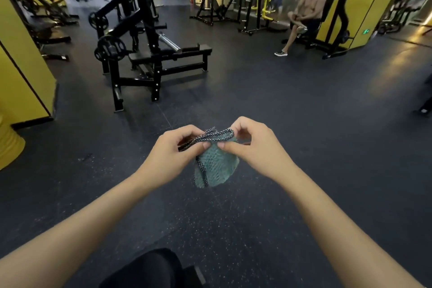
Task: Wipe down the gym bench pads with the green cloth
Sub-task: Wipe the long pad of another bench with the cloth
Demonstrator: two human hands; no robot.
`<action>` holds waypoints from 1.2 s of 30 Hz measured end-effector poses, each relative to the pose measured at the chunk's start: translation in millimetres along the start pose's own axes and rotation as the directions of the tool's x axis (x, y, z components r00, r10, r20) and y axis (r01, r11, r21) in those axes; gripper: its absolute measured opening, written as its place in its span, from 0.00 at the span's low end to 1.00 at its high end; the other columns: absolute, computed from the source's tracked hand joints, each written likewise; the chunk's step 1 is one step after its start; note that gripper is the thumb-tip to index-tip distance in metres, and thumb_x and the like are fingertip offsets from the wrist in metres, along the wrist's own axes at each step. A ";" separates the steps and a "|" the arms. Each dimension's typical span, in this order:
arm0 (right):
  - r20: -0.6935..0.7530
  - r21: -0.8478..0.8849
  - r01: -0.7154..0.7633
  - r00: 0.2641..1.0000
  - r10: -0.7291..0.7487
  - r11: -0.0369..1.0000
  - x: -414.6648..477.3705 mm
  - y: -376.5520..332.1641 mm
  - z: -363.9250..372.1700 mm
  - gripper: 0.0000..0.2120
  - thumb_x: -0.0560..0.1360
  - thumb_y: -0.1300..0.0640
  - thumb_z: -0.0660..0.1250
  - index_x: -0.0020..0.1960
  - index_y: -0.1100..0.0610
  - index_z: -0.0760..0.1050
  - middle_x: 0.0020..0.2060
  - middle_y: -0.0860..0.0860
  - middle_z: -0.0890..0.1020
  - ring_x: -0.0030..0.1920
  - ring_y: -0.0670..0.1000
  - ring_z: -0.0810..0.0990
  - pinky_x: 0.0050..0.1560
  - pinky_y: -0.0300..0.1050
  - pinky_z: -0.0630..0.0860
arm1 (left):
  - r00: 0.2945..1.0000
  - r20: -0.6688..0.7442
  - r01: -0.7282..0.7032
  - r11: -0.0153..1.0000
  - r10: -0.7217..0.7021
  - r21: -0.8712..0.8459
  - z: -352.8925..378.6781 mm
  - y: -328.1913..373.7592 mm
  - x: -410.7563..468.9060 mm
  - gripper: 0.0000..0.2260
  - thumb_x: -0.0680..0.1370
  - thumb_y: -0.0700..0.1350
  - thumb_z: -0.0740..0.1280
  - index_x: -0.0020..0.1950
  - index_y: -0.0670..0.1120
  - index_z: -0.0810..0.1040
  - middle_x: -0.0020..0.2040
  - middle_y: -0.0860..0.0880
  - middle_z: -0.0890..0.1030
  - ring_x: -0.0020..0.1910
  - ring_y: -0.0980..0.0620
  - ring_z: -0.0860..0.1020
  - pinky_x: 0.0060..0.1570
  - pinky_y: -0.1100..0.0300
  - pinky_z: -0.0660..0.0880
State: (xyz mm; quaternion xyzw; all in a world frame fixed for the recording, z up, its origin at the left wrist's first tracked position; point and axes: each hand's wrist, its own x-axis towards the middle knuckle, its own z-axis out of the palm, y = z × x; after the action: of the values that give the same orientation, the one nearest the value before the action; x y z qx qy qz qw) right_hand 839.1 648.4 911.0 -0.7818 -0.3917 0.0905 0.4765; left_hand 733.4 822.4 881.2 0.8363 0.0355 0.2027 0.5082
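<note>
Gym floor (304, 124); left hand (173, 149), right hand (254, 142) pinch-tight on green cloth (217, 166)

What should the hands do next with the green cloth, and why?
Probably carry the green cloth toward the black bench pad ahead on the left. Both the left hand and right hand pinch it in mid-air, far from any pad.

Dim gym, warm glare patches on floor (397, 63) at right, wide-angle edge warp, bg soft.
</note>
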 end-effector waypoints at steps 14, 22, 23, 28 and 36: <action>-0.121 0.157 -0.055 0.990 0.075 0.986 -1.8 2.0 -32.7 0.11 0.69 0.62 0.77 0.40 0.53 0.76 0.49 0.48 0.85 0.53 0.47 0.81 0.60 0.45 0.74 | 0.931 0.358 0.011 0.972 0.076 -0.234 1.6 31.8 42.5 0.14 0.78 0.45 0.64 0.61 0.52 0.82 0.58 0.53 0.84 0.60 0.55 0.81 0.60 0.63 0.75; -0.099 0.236 -0.094 0.988 0.120 0.967 31.3 41.7 -95.3 0.14 0.69 0.65 0.77 0.39 0.55 0.72 0.30 0.40 0.78 0.32 0.38 0.74 0.38 0.31 0.70 | 0.931 0.359 -0.003 0.986 0.063 -0.165 46.0 46.7 112.7 0.11 0.81 0.37 0.64 0.60 0.44 0.82 0.54 0.50 0.86 0.53 0.54 0.83 0.52 0.65 0.76; -0.105 0.236 -0.083 0.988 0.110 0.968 39.5 47.4 -106.7 0.14 0.69 0.66 0.76 0.39 0.55 0.72 0.31 0.40 0.79 0.32 0.39 0.75 0.38 0.31 0.70 | 0.936 0.347 -0.011 0.989 0.063 -0.150 53.6 47.9 124.2 0.10 0.81 0.38 0.64 0.59 0.44 0.82 0.53 0.50 0.86 0.53 0.54 0.83 0.53 0.65 0.77; -0.108 0.168 -0.028 0.993 0.047 0.985 82.6 76.7 -164.0 0.14 0.68 0.66 0.76 0.39 0.55 0.72 0.36 0.48 0.81 0.36 0.45 0.77 0.41 0.37 0.74 | 0.970 0.237 -0.030 0.996 0.049 -0.084 86.7 50.0 185.5 0.06 0.77 0.41 0.71 0.51 0.48 0.85 0.46 0.49 0.87 0.44 0.57 0.81 0.51 0.63 0.76; -0.057 0.256 0.017 0.998 -0.002 0.967 163.6 124.0 -235.9 0.12 0.71 0.65 0.75 0.42 0.55 0.72 0.40 0.52 0.80 0.39 0.50 0.76 0.42 0.46 0.72 | 0.997 0.046 0.069 0.964 -0.059 -0.256 131.6 43.2 273.8 0.07 0.71 0.42 0.75 0.47 0.43 0.84 0.43 0.49 0.86 0.42 0.57 0.82 0.46 0.68 0.76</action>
State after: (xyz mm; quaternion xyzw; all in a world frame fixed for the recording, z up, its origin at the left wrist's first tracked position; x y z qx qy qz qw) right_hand 1136.5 574.0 972.6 -0.7141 -0.3669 0.1160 0.5848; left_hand 1027.0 764.3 948.7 0.7653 0.0261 0.1732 0.6194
